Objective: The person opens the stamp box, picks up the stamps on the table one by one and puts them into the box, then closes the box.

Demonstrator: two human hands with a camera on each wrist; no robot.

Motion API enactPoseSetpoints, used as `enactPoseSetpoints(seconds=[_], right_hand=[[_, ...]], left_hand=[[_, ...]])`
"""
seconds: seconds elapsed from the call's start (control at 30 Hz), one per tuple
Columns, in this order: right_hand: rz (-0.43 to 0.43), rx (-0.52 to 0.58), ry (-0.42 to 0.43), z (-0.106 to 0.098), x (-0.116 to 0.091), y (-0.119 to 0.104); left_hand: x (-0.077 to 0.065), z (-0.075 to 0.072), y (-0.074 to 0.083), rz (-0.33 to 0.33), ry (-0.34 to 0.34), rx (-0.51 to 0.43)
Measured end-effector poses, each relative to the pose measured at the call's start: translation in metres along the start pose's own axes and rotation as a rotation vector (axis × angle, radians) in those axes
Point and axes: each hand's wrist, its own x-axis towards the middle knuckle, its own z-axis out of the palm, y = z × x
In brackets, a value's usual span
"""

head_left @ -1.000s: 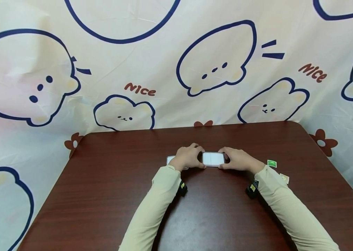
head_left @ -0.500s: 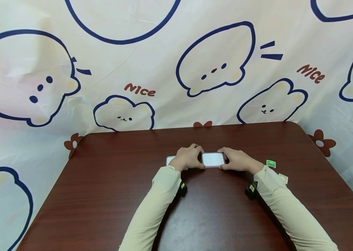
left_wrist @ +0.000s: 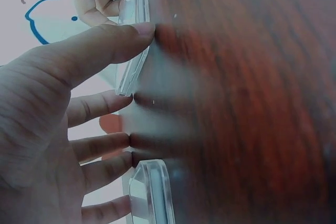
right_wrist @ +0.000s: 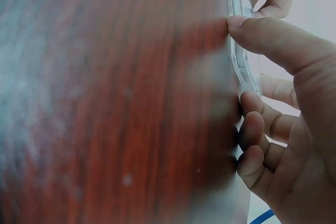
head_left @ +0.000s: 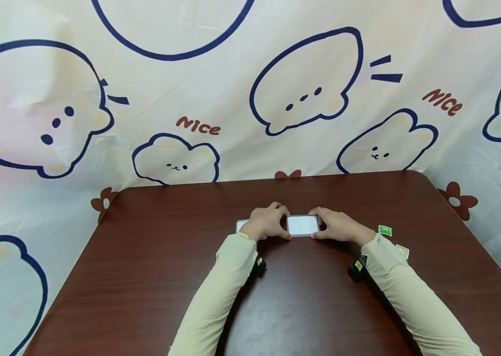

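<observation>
A flat clear plastic case [head_left: 303,225] with a whitish face lies on the brown table, between my two hands. My left hand [head_left: 268,222] grips its left end, with the thumb [left_wrist: 123,45] on the near edge and a forefinger at the far corner. At the right end, my right hand [head_left: 338,225] holds it in the same way, its thumb [right_wrist: 268,38] along the near edge. Partly hidden behind the left hand is a second clear case [head_left: 240,225]; the left wrist view shows this other case [left_wrist: 152,192] close by the outer fingers.
Right of the right hand lie a small green stamp-like piece [head_left: 385,230] and a pale one [head_left: 403,251], partly covered by the sleeve. Behind the brown table [head_left: 179,217] hangs a cream curtain [head_left: 232,89] with cartoon drawings.
</observation>
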Motion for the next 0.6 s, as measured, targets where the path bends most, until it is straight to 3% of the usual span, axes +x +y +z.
enactPoseSetpoints(seconds=[0.33,0.6], right_hand=[[0.001,0.015,-0.002,-0.0009,-0.0016,-0.0013],[0.007,-0.007,0.003,-0.0017,-0.0018,-0.0001]], left_hand=[[-0.0005,-0.0002,-0.0007,-0.002,-0.015,-0.006],[0.0003,0.0012,-0.0012,0.004,0.014,-0.02]])
